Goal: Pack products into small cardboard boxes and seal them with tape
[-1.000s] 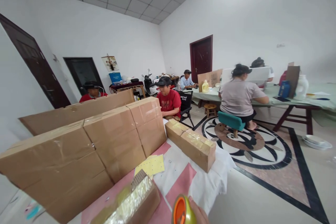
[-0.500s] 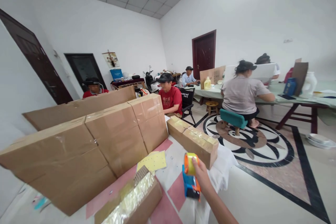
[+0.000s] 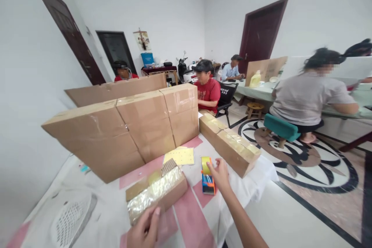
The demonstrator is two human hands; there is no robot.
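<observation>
Dispenser and cartons on the tabletop (image 3: 192, 217). Your right hand (image 3: 219, 173) has its fingers partly spread, thumb at the tape dispenser (image 3: 207, 177), which rests beside the small carton (image 3: 164, 190). Your left hand (image 3: 144, 226) curls near that carton; its hold cannot be told. The step appears to be dispenser handling; lifting would call for closing the right fingers.

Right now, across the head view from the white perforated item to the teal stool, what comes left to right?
White perforated item, left hand, yellow sheet, tape dispenser, right hand, wooden stool, teal stool.
</observation>
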